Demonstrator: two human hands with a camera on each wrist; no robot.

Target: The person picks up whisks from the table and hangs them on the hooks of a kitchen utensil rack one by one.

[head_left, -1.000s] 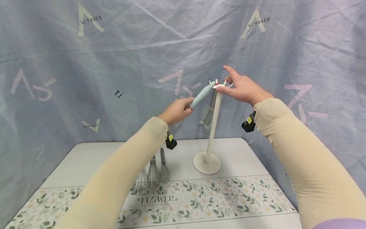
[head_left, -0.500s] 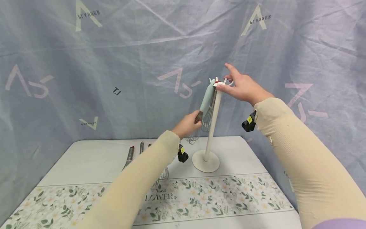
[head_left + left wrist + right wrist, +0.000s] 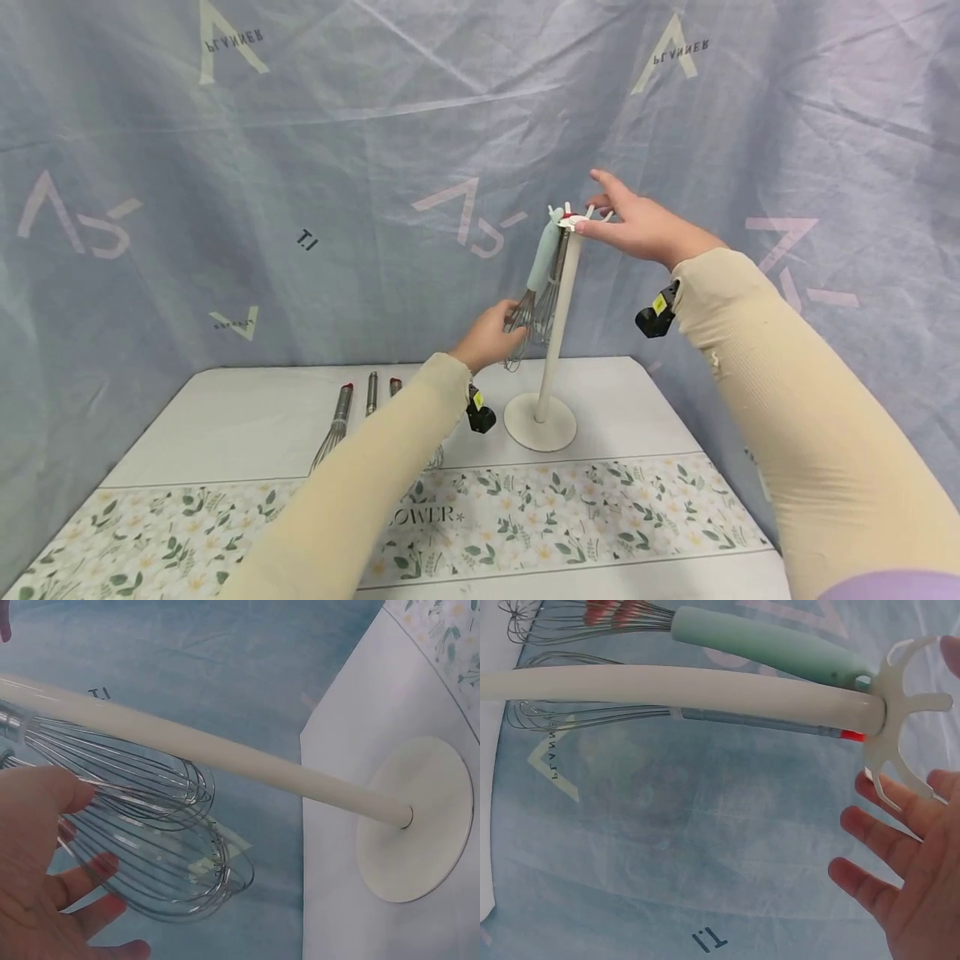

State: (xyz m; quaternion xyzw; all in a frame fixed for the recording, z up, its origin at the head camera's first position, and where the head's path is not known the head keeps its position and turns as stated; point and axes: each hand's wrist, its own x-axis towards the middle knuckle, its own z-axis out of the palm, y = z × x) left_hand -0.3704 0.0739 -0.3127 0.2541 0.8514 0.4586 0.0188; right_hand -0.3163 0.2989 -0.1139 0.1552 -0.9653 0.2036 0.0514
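Observation:
A white upright stand [image 3: 559, 329] has a crown of curved hooks [image 3: 891, 712] at its top. From it hang a whisk with a mint-green handle [image 3: 544, 254] and, beside it, a steel-handled whisk [image 3: 757, 724] with a red end. My left hand [image 3: 491, 336] is around the mint-green whisk's wires, its thumb on the near side and its fingers loosely spread in the left wrist view. At the stand's top is my right hand [image 3: 647, 229], thumb touching the hub and other fingers extended among the hooks.
Several steel whisks lie on the white table [image 3: 247, 417] at left, among them one whisk [image 3: 337, 425] with a red end; my left sleeve [image 3: 375, 467] covers part of them. The stand's round base [image 3: 525, 429] rests on the table. A blue-grey curtain [image 3: 360, 167] hangs behind.
My left hand has gone down from the mint-green handle to the wires and its fingers have loosened. The whisk has swung from slanting to nearly hanging. My right hand stays at the stand's top.

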